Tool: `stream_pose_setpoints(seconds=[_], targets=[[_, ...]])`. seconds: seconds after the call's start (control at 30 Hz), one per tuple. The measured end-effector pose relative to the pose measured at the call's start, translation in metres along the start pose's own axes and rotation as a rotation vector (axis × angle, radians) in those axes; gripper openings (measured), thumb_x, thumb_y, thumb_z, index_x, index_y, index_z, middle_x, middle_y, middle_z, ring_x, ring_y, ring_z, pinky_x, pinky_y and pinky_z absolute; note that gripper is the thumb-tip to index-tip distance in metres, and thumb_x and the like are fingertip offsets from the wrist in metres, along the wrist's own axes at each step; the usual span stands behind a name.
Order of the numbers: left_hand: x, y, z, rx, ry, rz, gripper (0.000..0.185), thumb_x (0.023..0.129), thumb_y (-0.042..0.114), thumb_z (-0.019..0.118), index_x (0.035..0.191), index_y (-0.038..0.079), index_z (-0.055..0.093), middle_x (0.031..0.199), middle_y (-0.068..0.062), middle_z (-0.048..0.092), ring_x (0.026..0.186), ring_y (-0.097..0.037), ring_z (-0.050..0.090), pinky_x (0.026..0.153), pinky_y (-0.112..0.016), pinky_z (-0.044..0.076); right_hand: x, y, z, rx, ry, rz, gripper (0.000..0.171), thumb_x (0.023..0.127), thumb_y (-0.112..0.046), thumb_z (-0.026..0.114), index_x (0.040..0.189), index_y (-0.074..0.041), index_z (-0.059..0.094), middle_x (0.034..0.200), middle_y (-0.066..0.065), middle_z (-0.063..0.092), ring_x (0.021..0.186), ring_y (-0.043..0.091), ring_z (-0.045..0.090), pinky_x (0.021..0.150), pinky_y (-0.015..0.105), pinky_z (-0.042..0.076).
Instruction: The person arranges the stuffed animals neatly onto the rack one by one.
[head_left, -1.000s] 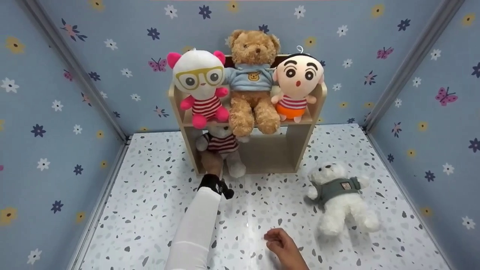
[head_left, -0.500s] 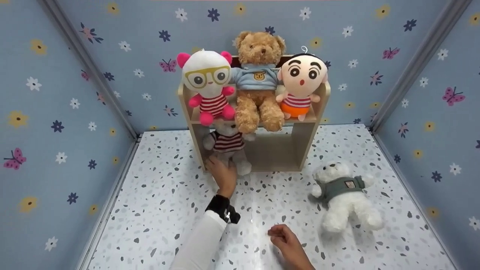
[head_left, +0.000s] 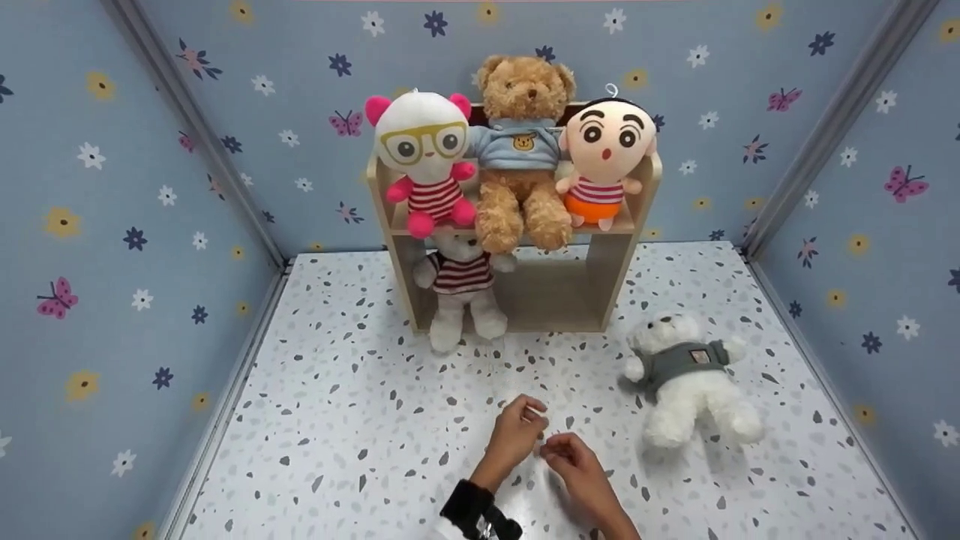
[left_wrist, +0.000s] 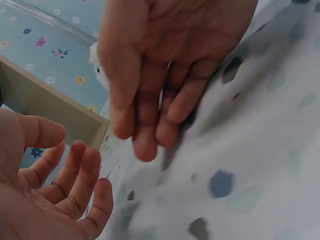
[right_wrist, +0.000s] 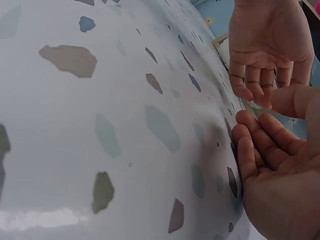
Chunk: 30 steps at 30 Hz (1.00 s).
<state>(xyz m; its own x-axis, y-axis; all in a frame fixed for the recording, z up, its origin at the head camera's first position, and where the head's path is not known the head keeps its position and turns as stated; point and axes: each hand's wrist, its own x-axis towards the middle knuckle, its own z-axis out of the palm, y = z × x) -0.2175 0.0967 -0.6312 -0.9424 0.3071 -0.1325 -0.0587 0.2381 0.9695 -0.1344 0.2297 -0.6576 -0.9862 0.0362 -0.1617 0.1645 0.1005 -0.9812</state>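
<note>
My left hand point(head_left: 517, 433) hovers over the speckled surface in front of the shelf, fingers loosely bent with nothing between them. Close beside it, my right hand point(head_left: 581, 472) is likewise relaxed and holds nothing; both palms show in the left wrist view. A plush bear in a red-striped shirt point(head_left: 463, 276) sits in the lower left of the wooden shelf point(head_left: 626, 274), its legs hanging out over the front edge. To the right of my hands, a white plush bear in a dark green top point(head_left: 684, 367) lies on its back.
On the upper shelf sit a white plush toy with yellow glasses point(head_left: 424, 142), a brown teddy bear in a blue hoodie point(head_left: 523, 146) and a plush boy doll point(head_left: 606, 146). Flower-patterned walls point(head_left: 135, 195) enclose the speckled surface point(head_left: 337, 420) at the back and sides.
My left hand has let go of the striped-shirt bear and drawn back from the shelf to beside my right hand. The bear stays seated in the lower compartment. My right hand has barely moved.
</note>
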Motion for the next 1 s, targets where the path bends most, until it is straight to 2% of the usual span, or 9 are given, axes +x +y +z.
stream_pose_setpoints(seconds=[0.1,0.23,0.27,0.37,0.5,0.53,0.63,0.77,1.0], targets=[[-0.018,-0.008,0.003,-0.028,-0.013,-0.019,0.02,0.084,0.012,0.064,0.103,0.006,0.063,0.082,-0.002,0.064,0.069,-0.017,0.064,0.057,-0.025,0.048,0.001,-0.001,-0.001,-0.026,0.035,0.005,0.026,0.095,-0.012,0.058,0.115,0.004,0.055,0.112,0.022,0.065,0.102,0.028,0.063,0.083,0.022,0.049],[-0.034,-0.015,0.0,-0.07,-0.009,-0.042,0.02,0.085,0.014,0.065,0.103,0.005,0.062,0.079,-0.002,0.063,0.069,-0.022,0.065,0.053,-0.024,0.045,0.002,-0.004,-0.004,-0.045,0.07,0.034,0.027,0.094,-0.015,0.06,0.113,0.004,0.056,0.108,0.02,0.066,0.096,0.023,0.063,0.081,0.024,0.049],[-0.037,-0.017,-0.001,-0.071,-0.006,-0.054,0.02,0.085,0.015,0.065,0.103,0.006,0.062,0.078,-0.001,0.063,0.069,-0.022,0.065,0.052,-0.024,0.045,0.002,-0.006,-0.005,-0.04,0.071,0.043,0.027,0.094,-0.015,0.06,0.112,0.005,0.056,0.107,0.02,0.066,0.095,0.022,0.063,0.081,0.025,0.048],[-0.042,-0.022,-0.003,-0.065,-0.009,-0.072,0.02,0.086,0.017,0.067,0.102,0.007,0.062,0.078,-0.001,0.062,0.066,-0.018,0.063,0.053,-0.024,0.045,0.001,-0.015,-0.01,-0.04,0.076,0.096,0.026,0.093,-0.014,0.058,0.112,0.004,0.055,0.102,0.019,0.065,0.09,0.023,0.062,0.069,0.028,0.05],[-0.045,-0.027,-0.004,-0.046,-0.006,-0.065,0.018,0.085,0.018,0.069,0.098,0.009,0.061,0.079,-0.001,0.062,0.065,-0.01,0.059,0.057,-0.024,0.047,0.001,-0.024,-0.019,-0.016,0.079,0.141,0.026,0.093,-0.015,0.058,0.11,0.004,0.054,0.096,0.018,0.063,0.085,0.028,0.063,0.064,0.036,0.053],[-0.046,-0.028,-0.005,-0.046,-0.006,-0.063,0.017,0.085,0.019,0.069,0.098,0.009,0.061,0.078,-0.001,0.062,0.065,-0.01,0.059,0.057,-0.024,0.048,0.003,-0.024,-0.023,0.001,0.08,0.144,0.026,0.092,-0.016,0.059,0.109,0.004,0.054,0.096,0.016,0.062,0.086,0.027,0.063,0.068,0.037,0.055],[-0.048,-0.028,-0.006,-0.037,0.001,-0.076,0.017,0.086,0.02,0.068,0.097,0.009,0.062,0.079,0.0,0.061,0.065,-0.009,0.058,0.058,-0.024,0.047,0.001,-0.036,-0.031,0.031,0.087,0.113,0.024,0.093,-0.013,0.059,0.108,0.004,0.054,0.1,0.017,0.061,0.089,0.027,0.064,0.079,0.042,0.056],[-0.05,-0.025,-0.008,-0.036,0.013,-0.089,0.017,0.087,0.02,0.067,0.097,0.008,0.061,0.078,0.0,0.06,0.066,-0.01,0.057,0.059,-0.025,0.046,-0.001,-0.055,-0.044,0.03,0.128,0.057,0.021,0.093,-0.01,0.06,0.106,0.005,0.054,0.098,0.015,0.061,0.085,0.023,0.064,0.079,0.04,0.056],[-0.05,-0.012,-0.005,-0.048,0.049,-0.065,0.02,0.086,0.019,0.067,0.1,0.005,0.062,0.08,-0.003,0.062,0.067,-0.012,0.06,0.06,-0.026,0.047,-0.005,-0.085,-0.076,-0.025,0.219,-0.053,0.019,0.093,-0.01,0.061,0.106,0.003,0.055,0.096,0.014,0.064,0.083,0.019,0.066,0.077,0.031,0.055]])
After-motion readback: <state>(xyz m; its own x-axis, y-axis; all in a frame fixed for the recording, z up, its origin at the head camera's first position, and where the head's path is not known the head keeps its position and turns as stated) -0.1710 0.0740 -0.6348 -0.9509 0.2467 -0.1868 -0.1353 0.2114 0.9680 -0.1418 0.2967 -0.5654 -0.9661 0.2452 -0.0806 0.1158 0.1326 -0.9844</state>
